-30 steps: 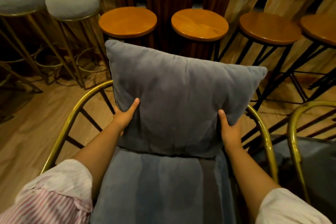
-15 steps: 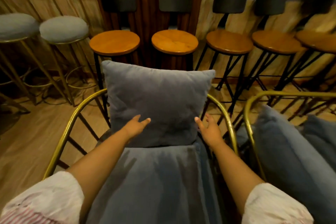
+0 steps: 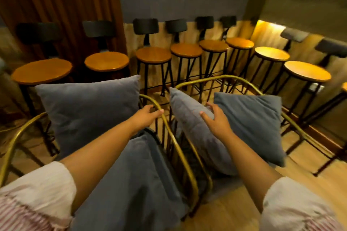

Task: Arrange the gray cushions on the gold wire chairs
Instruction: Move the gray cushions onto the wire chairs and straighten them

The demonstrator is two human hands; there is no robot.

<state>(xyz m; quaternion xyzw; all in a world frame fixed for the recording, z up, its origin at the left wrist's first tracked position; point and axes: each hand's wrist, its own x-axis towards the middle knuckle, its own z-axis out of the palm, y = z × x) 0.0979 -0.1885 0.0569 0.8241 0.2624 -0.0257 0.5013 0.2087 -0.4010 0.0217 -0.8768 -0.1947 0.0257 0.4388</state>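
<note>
Resting on the left gold chair's rim, the left hand curls loosely; the right hand, fingers spread, touches a tilted gray cushion in the right chair.

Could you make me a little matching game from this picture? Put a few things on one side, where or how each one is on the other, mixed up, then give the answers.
Things:
1. left hand
2. right hand
3. upright cushion
4. wooden stools

Places:
A. lined up along the wall
B. on the tilted cushion
C. standing against the back of the left chair
D. on that chair's gold rim

Pairs: 1-D, 2-B, 3-C, 4-A
</note>
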